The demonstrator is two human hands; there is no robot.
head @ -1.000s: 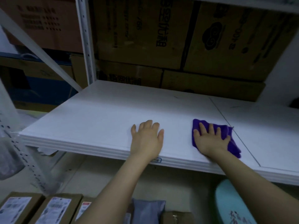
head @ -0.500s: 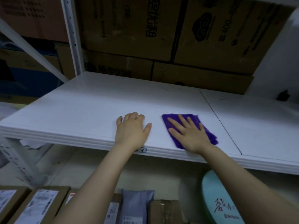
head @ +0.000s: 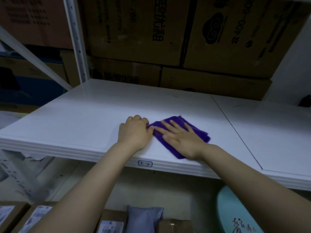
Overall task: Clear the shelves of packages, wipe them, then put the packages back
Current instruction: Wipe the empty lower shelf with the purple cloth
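A bare white shelf (head: 80,121) fills the middle of the head view. A folded purple cloth (head: 196,130) lies near its front edge. My right hand (head: 182,141) presses flat on the cloth with straight, spread fingers. My left hand (head: 134,132) rests on the shelf just left of it, and its curled fingers pinch the cloth's left corner. Below the shelf, on the floor, lie labelled cardboard packages (head: 111,224) and a grey soft mailer (head: 144,219).
Large brown cartons (head: 134,31) are stacked behind the shelf. A white perforated upright (head: 75,39) and a diagonal brace (head: 33,56) stand at the left. A seam (head: 235,130) splits the shelf boards. A teal rounded object (head: 235,212) sits at the bottom right.
My right hand has slid the cloth left until it meets my left hand. The left hand's fingers, flat before, have curled onto the cloth's corner.
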